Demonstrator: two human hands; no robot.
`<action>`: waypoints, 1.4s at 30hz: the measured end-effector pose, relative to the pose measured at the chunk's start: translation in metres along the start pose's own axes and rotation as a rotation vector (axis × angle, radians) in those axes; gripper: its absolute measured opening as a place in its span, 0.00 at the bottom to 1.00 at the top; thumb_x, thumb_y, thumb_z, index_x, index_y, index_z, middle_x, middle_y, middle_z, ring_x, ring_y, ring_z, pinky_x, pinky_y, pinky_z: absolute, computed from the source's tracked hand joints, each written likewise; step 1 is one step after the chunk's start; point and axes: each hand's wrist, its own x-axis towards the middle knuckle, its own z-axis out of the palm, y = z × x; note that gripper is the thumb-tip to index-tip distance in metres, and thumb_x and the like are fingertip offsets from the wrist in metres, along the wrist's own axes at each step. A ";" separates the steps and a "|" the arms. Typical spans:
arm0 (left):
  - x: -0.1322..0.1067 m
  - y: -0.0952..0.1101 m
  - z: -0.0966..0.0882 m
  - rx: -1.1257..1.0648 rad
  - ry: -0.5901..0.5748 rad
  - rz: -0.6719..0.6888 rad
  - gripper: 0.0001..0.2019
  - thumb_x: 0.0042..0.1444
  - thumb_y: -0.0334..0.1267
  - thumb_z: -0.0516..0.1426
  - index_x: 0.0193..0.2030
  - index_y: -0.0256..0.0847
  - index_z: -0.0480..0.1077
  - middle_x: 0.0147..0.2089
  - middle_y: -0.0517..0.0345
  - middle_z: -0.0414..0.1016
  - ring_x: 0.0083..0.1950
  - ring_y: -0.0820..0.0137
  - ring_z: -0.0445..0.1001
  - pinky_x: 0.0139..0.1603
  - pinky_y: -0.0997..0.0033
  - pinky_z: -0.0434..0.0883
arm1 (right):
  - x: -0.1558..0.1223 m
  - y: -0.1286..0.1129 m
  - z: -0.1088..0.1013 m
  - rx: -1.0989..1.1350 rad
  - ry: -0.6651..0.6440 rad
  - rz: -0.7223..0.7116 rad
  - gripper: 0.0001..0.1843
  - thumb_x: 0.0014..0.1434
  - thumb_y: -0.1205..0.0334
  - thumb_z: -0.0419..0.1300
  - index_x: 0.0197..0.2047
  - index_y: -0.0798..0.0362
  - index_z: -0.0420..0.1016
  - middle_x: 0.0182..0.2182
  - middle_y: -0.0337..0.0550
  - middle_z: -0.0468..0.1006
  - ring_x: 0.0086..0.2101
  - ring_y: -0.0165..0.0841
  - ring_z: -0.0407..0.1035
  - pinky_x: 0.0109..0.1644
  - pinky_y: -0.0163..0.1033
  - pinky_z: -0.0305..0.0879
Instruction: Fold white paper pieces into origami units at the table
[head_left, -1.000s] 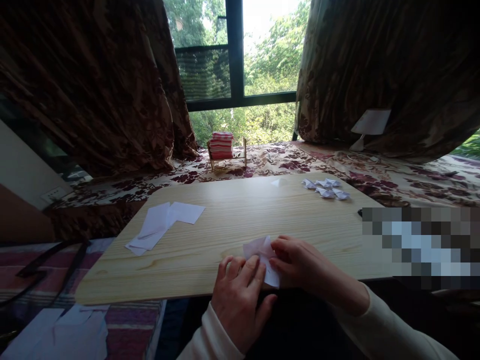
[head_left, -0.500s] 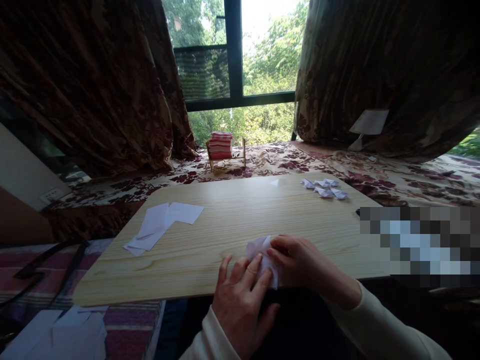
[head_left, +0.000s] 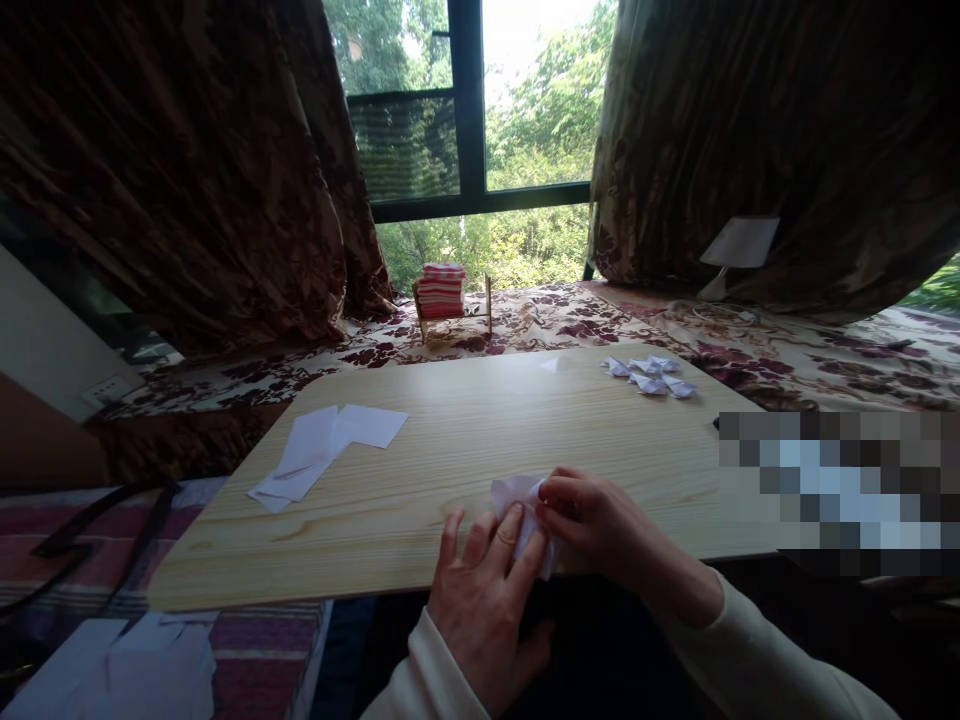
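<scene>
A partly folded piece of white paper lies at the near edge of the wooden table. My left hand rests on it with fingers spread, the fingertips pressing it against the tabletop. At the paper's right side, my right hand pinches an edge between thumb and bent fingers. Part of the paper is hidden under both hands, so its folds are hard to make out.
Loose white sheets lie at the table's left. Several small folded paper shapes sit at the far right. More paper is on striped cloth at lower left. Beyond stand a rack of red-and-white packs and a lamp.
My right fingers have shifted slightly on the paper's right edge, and the paper's upper outline has changed a little. My left hand stays nearly in place.
</scene>
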 end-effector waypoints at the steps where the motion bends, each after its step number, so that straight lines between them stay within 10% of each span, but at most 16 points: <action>1: 0.000 0.000 0.000 0.007 -0.007 0.001 0.33 0.47 0.50 0.58 0.60 0.44 0.60 0.64 0.53 0.61 0.58 0.52 0.60 0.63 0.45 0.43 | -0.001 -0.001 -0.001 0.010 -0.007 -0.012 0.10 0.56 0.66 0.55 0.23 0.53 0.69 0.26 0.36 0.68 0.26 0.27 0.62 0.30 0.33 0.56; 17: -0.002 0.006 0.002 0.018 0.023 -0.012 0.34 0.45 0.44 0.58 0.61 0.41 0.59 0.65 0.51 0.59 0.60 0.52 0.59 0.63 0.42 0.46 | -0.007 -0.002 -0.007 -0.204 -0.115 -0.245 0.11 0.60 0.68 0.53 0.27 0.52 0.72 0.29 0.41 0.69 0.30 0.30 0.63 0.31 0.34 0.55; 26: 0.006 -0.019 -0.021 0.011 0.298 -0.255 0.11 0.54 0.39 0.55 0.43 0.39 0.72 0.48 0.46 0.72 0.51 0.55 0.66 0.56 0.46 0.58 | -0.010 -0.008 -0.007 -0.176 -0.088 -0.192 0.13 0.60 0.70 0.52 0.25 0.52 0.70 0.28 0.39 0.68 0.30 0.30 0.63 0.33 0.34 0.55; 34: 0.037 -0.025 0.002 -0.202 0.218 -0.374 0.02 0.48 0.32 0.58 0.26 0.42 0.70 0.38 0.56 0.73 0.46 0.61 0.66 0.50 0.55 0.61 | -0.009 -0.004 -0.006 -0.144 -0.087 -0.185 0.14 0.61 0.69 0.52 0.24 0.53 0.71 0.28 0.40 0.68 0.31 0.30 0.63 0.34 0.35 0.55; 42: 0.033 -0.022 -0.006 -0.147 0.147 -0.218 0.06 0.54 0.31 0.54 0.28 0.42 0.70 0.33 0.59 0.71 0.42 0.64 0.66 0.54 0.51 0.56 | -0.011 -0.001 -0.004 -0.153 -0.066 -0.199 0.14 0.61 0.70 0.52 0.25 0.54 0.70 0.28 0.40 0.68 0.30 0.29 0.62 0.33 0.34 0.53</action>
